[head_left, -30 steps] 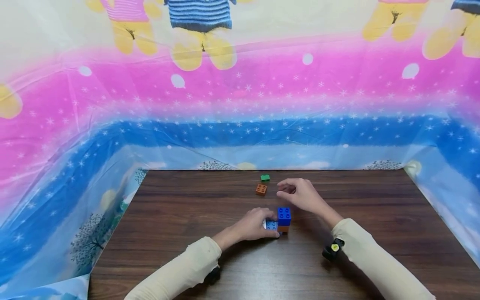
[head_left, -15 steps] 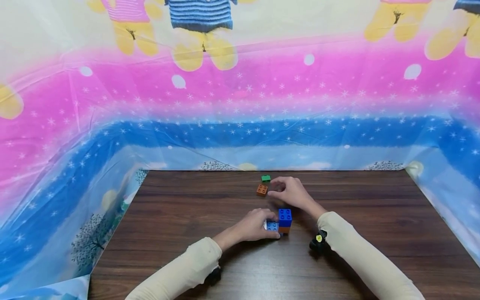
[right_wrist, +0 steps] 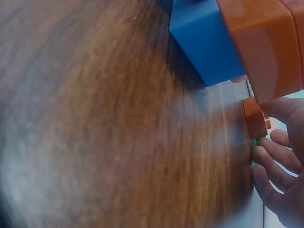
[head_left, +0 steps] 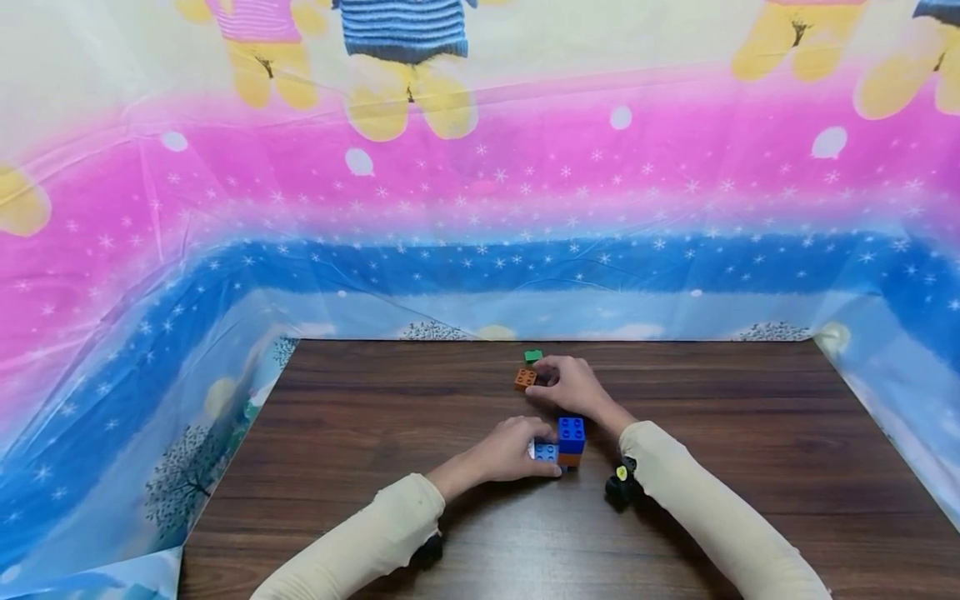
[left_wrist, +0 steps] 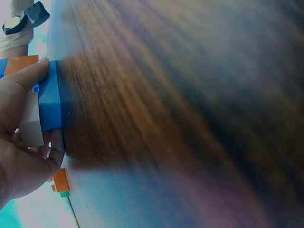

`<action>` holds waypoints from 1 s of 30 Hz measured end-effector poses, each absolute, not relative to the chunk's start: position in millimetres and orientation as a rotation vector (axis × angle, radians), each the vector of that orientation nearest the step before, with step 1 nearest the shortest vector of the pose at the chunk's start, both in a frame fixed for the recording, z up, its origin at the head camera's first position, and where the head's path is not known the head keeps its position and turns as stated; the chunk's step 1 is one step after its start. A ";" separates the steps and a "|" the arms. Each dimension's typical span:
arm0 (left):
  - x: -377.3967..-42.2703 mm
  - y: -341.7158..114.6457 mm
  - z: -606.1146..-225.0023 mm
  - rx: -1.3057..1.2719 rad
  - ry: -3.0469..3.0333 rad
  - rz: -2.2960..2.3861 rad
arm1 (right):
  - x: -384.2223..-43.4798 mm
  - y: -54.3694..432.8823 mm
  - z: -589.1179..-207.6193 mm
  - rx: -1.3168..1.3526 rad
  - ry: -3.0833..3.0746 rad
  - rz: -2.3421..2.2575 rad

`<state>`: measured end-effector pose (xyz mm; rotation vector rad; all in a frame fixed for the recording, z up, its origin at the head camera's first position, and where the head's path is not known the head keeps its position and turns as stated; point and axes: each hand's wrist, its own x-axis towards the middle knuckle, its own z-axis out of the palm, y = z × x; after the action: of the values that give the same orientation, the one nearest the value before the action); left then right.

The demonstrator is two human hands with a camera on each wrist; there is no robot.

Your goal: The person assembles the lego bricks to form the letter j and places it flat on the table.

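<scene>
My left hand (head_left: 534,451) grips a light blue brick (head_left: 545,452) with a white piece at its side, on the wooden table (head_left: 360,425). That brick touches a stack of a dark blue brick (head_left: 571,430) on an orange brick (head_left: 567,458). In the left wrist view the thumb (left_wrist: 28,78) lies over the light blue brick (left_wrist: 50,95). Farther back, my right hand (head_left: 542,382) pinches a small orange brick (head_left: 524,379). In the right wrist view the brick (right_wrist: 255,118) sits between thumb and fingers (right_wrist: 273,166). A green brick (head_left: 533,356) lies just behind it.
A bright plastic sheet (head_left: 480,208) with pink and blue bands walls the table on the back and both sides. A black wrist device (head_left: 618,485) sits on my right forearm near the stack. Bare wood stretches to the left and right of the bricks.
My right hand has moved left and away from me, from beside the stack to the small orange brick, and closed its fingers on it. My left hand has stayed on the light blue brick.
</scene>
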<state>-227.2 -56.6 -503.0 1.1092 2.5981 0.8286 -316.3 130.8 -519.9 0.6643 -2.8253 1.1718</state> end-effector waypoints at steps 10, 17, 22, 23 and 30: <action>-227.4 -56.3 -503.1 1.118 2.597 0.823 | -317.8 127.4 -522.0 0.659 -2.846 1.168; -226.9 -56.4 -501.9 1.123 2.596 0.828 | -318.5 124.6 -522.9 0.664 -2.825 1.137; -226.7 -56.4 -502.1 1.124 2.597 0.827 | -317.3 123.9 -522.3 0.677 -2.823 1.112; -226.8 -56.3 -502.1 1.123 2.598 0.825 | -317.1 123.8 -521.9 0.677 -2.826 1.109; -226.8 -56.2 -501.7 1.111 2.604 0.818 | -315.7 127.2 -518.1 0.686 -2.843 1.119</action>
<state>-226.8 -56.2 -501.7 1.1105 2.6044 0.8180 -315.7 127.2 -518.1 0.6862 -2.8434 1.1189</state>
